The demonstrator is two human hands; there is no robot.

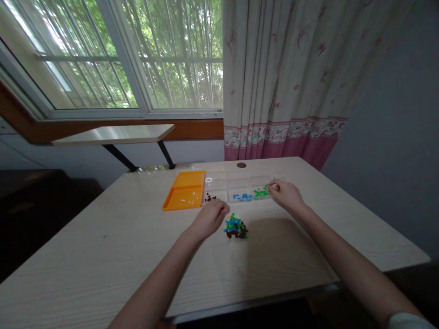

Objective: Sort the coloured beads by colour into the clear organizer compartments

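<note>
My left hand (211,216) is closed just above the table, at the near side of a clear compartment that has dark brown pieces (210,197) in it. Whatever its fingers pinch is hidden. My right hand (285,193) is pinched at the right edge of the compartment with green pieces (261,191); what it holds is too small to make out. Blue pieces (242,197) lie in the compartment between. On the table between my arms sits a mixed pile of small blue, green, yellow and dark brown pieces (236,227).
An open orange case (188,183) with several small white pieces (192,199) adjoins the clear tray (239,183) on its left. A raised shelf (120,133) on black legs stands at the back left. Behind the table (137,237) are a window and a curtain (274,82).
</note>
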